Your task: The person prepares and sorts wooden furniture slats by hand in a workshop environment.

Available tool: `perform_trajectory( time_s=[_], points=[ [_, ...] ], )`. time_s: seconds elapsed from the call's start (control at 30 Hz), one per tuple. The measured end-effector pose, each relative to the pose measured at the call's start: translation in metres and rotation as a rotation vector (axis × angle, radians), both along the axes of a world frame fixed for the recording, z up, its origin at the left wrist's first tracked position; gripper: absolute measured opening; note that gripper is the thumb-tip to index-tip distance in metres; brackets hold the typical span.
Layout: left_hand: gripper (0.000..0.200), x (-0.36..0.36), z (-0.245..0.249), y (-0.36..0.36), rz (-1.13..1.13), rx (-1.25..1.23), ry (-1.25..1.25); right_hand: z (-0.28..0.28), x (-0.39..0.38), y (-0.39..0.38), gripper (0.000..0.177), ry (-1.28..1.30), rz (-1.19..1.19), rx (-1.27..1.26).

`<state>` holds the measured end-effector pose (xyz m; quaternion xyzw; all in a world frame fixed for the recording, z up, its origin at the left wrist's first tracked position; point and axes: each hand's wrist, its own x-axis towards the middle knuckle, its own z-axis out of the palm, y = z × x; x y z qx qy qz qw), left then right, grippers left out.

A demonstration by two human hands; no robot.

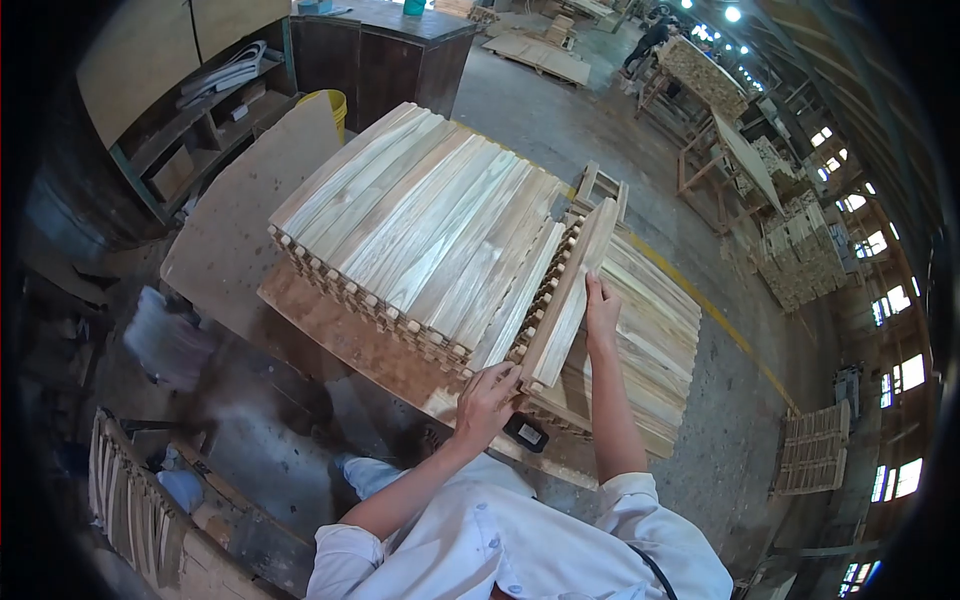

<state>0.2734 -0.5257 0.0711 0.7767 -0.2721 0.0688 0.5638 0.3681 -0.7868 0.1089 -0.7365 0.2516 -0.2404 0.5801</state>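
A long pale wooden plank (pixel 568 295) lies tilted over the gap between two stacks of planks. My left hand (pixel 487 402) grips its near end. My right hand (pixel 601 307) rests along its right edge, about halfway up. The taller stack (pixel 420 215) of light planks is on the left, several layers high. A lower stack (pixel 645 330) lies to the right. Both stand on a brown board (pixel 340 335). A small black device (pixel 527 433) lies on the board's near edge below my left hand.
A large flat sheet (pixel 240 225) lies left of the stacks, a yellow bucket (pixel 333 103) behind it. A dark cabinet (pixel 385 55) and shelves (pixel 205 115) stand at the back left. Curved wooden slats (pixel 135 500) sit near left. More timber stacks (pixel 795 255) and frames (pixel 812 450) stand on the right. A person (pixel 648 40) works far back.
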Motion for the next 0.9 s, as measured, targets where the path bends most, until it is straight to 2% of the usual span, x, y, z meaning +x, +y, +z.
perform_trajectory(
  time_s=[0.47,0.67,0.77,0.9],
  points=[
    [0.060,0.009,-0.012,-0.003,-0.024,-0.022,-0.091,-0.008,0.006,-0.012,0.074,0.059,0.002,0.082],
    [0.058,0.012,-0.012,-0.004,-0.032,-0.007,-0.095,0.000,0.007,-0.006,0.067,0.035,0.029,0.083],
    [0.063,0.013,0.000,0.003,-0.071,0.011,-0.062,-0.001,0.008,-0.006,0.064,0.034,0.003,0.098],
    [0.076,0.009,0.007,0.010,-0.150,-0.048,0.076,-0.002,0.006,-0.003,0.069,-0.001,0.057,0.130]
  ],
)
